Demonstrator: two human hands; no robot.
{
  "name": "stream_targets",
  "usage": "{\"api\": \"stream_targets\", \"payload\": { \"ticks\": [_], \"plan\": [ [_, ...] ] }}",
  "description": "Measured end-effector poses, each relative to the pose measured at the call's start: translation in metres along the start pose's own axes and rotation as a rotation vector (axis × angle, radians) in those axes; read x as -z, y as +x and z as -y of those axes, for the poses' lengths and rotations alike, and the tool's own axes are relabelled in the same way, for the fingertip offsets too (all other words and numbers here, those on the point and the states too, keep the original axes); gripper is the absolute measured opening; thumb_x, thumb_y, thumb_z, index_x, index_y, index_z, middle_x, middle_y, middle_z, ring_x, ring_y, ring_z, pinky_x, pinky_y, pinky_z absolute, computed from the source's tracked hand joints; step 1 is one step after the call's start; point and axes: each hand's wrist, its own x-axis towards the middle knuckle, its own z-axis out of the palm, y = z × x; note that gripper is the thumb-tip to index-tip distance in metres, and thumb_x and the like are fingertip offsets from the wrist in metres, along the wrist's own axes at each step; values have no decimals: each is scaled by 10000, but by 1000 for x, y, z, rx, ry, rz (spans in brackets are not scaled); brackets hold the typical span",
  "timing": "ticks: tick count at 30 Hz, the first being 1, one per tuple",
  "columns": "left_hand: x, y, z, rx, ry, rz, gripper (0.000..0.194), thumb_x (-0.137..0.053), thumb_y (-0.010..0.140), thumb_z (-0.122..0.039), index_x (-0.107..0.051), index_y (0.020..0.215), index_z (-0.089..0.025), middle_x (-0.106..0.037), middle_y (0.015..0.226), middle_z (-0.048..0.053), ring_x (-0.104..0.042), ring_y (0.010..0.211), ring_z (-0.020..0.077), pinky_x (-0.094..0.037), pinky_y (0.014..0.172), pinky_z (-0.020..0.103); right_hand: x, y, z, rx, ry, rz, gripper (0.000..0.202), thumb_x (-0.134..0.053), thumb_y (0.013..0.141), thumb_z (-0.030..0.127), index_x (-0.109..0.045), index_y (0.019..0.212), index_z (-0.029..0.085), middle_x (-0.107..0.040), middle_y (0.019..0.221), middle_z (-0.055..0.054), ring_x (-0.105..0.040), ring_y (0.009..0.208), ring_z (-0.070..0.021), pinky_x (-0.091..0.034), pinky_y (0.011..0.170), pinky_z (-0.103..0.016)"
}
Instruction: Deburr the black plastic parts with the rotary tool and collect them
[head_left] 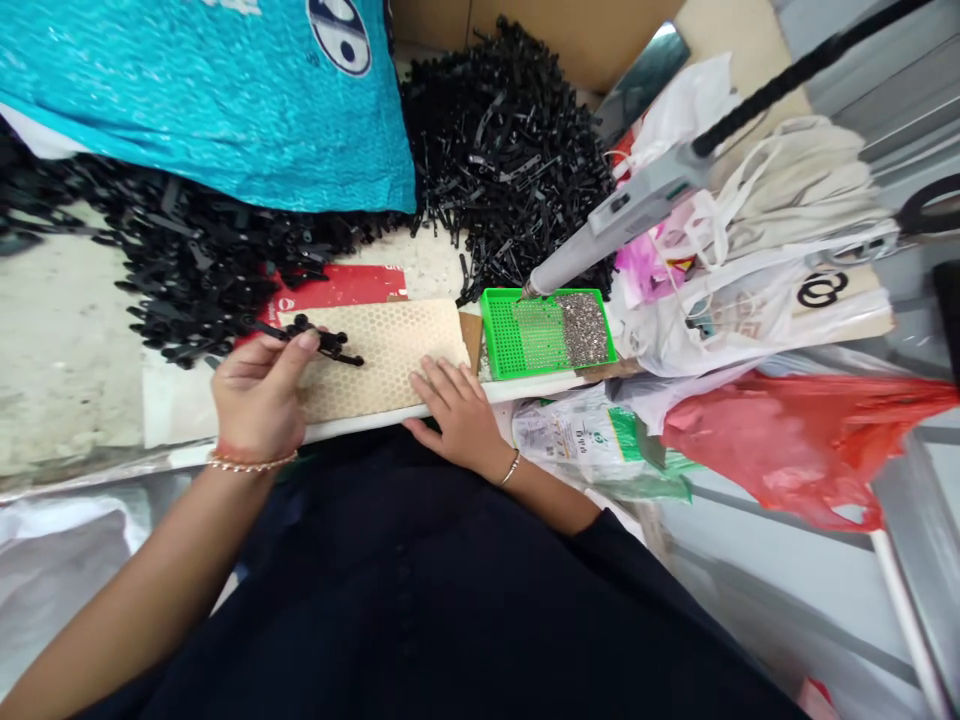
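Note:
My left hand [262,390] pinches a few slim black plastic parts [334,345] between thumb and fingers, above the left side of a beige honeycomb-patterned pad [397,335]. On the pad's right front corner rests my right hand [461,415], its fingers stretched out flat and nothing in them. Just right of the pad sits a green perforated tray [488,345]. Small metal pieces that look like screws [585,330] are heaped in its right half, with others spread in rows. A grey electric screwdriver [611,220] hangs over the tray, its tip near the tray's back edge.
Large piles of similar black parts [510,150] lie behind the pad and to its left. A blue sack [202,100] covers part of them. Under the pad's back edge lies a red sheet [345,285]. White bags [780,190] and a red plastic bag [780,430] crowd the right.

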Motion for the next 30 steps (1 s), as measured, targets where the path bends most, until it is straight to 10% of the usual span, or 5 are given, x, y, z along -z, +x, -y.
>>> {"api": "stream_targets", "payload": {
  "ticks": [10, 20, 30],
  "plan": [
    [13, 6, -11, 145, 53, -3, 342, -945, 517, -252, -618, 601, -197, -602, 557, -51, -418, 518, 81, -295, 538, 255, 10, -12, -12, -269, 175, -127, 791, -446, 1100, 557, -240, 1748, 151, -279, 1825, -244, -205, 1746, -335, -340, 1362, -634],
    [9, 18, -14, 149, -127, 25, 314, -937, 619, -96, -632, 588, -167, -654, 605, -35, -548, 619, 84, -459, 692, 227, -11, 16, -21, -285, 252, -337, 673, -520, 1066, 541, -402, 1568, 109, -599, 1489, -260, -554, 1456, -313, -466, 1276, -537],
    [-13, 15, -7, 214, -159, 157, 288, -926, 698, -79, -662, 623, -168, -694, 657, -33, -583, 651, 84, -503, 758, 238, 16, 11, -15, -288, 152, -224, 755, -498, 1077, 553, -343, 1673, 115, -371, 1743, -283, -280, 1702, -374, -333, 1369, -622]
  ]
}}
